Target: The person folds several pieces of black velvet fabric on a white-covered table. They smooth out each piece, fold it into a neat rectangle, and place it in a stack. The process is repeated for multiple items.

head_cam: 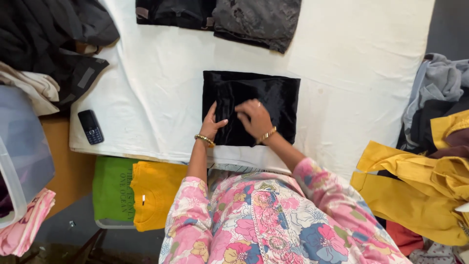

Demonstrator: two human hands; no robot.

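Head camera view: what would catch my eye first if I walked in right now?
Probably the folded black cloth in the middle of the white sheet, with the left hand and right hand flat on it. Next, the bright yellow clothes heaped at the right. A small dark phone lies on the sheet's left edge.
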